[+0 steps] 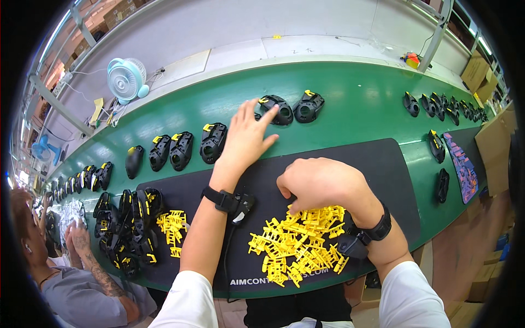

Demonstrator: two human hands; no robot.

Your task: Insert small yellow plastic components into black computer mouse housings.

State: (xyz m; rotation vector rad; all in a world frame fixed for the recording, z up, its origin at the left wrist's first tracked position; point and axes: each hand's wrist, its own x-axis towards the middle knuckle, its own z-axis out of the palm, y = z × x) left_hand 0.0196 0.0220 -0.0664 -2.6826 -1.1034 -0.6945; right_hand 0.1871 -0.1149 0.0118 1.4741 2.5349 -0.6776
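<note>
My left hand [247, 134] reaches forward over the green table with its fingers spread. Its fingertips are beside a black plastic mouse-like shell [283, 113] with a yellow piece at its top; whether they touch it I cannot tell. A similar black shell [307, 109] lies just to the right. My right hand [322, 182] is bent down over a pile of small yellow plastic clips [298, 246] on the black mat. Its fingers are curled, with the tips at the pile's far edge; what they hold, if anything, is hidden. Each wrist wears a black strap with a small device.
More shells [180, 150] stand in a row at left, with a heap of shells [128, 229] and a smaller clip pile [173, 228] nearer. Another person [82, 273] works at far left. A light-blue fan [126, 80] stands at the back. Further shells [436, 146] line the right.
</note>
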